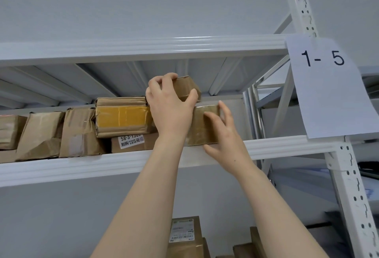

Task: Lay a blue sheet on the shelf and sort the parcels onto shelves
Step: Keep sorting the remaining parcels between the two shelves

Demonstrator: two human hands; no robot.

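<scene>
Brown cardboard, nearest: labelled parcels (185,235) stand on the level below, between my raised forearms.

Next, my left hand (170,112) has its fingers curled over the top and its thumb against the front of a small box (187,86), gripping it. The box is held above a taped parcel (202,128). The hand hides the join, so I cannot tell whether the two touch.

My right hand (225,141) lies against the taped parcel, thumb on its front face, fingers nearly straight and spread at its right edge. It is steadying the parcel, not clasping it. The taped parcel sits at the very front of the shelf (82,165), at the right end of the row.

Further left, a yellow-taped parcel (123,117) is stacked on a white-labelled box (133,142), just beside paper-wrapped parcels (45,132) that lean on one another.

Beyond are the underside of the upper shelf (143,48) and a paper sign (328,89) reading "1- 5" on the upright post (348,175). No blue sheet shows from this low angle.

Judged step: seating the small box on top of the taped parcel.

Risks:
- Released before it lies flat, the small box could tip forward over the shelf's lip.
- A hard push inward could shove the taped parcel sideways into the open gap on its right, since nothing braces it there.
- A knock to the left could shift the yellow-taped parcel, which overhangs its base.
</scene>
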